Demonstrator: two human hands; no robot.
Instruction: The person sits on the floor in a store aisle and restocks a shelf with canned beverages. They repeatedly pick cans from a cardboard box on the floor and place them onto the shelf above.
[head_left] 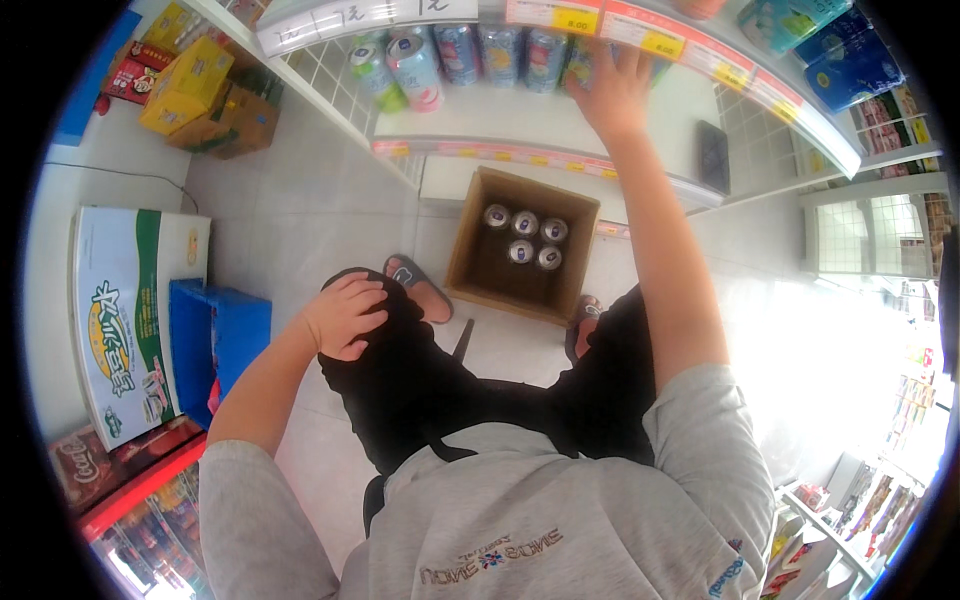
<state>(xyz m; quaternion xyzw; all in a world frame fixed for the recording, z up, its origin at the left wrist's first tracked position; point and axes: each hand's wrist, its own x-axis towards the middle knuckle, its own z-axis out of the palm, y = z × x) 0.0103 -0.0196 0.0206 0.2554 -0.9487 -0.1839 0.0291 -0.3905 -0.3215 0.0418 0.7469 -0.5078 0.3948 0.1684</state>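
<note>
My right hand point(612, 92) reaches up to the shelf, its thumb and fingers around a drink can point(580, 66) at the right end of a row; the shelf edge above hides part of the fingertips. To its left stand several blue-patterned cans point(500, 56), a pale blue and pink can point(414, 70) and a green and white can point(376, 74). On my left knee lies my left hand point(346, 314), fingers spread and holding nothing. Between my feet, a brown cardboard box point(462, 235) stands with its top uncovered. Several upright cans point(524, 224) fill its far part.
A dark flat object point(713, 157) lies on the shelf's right end, by the wire side panel. Left of me are a blue bin point(235, 325), a large white and green carton point(115, 320) and yellow boxes point(190, 85). More stocked racks point(880, 230) stand at right.
</note>
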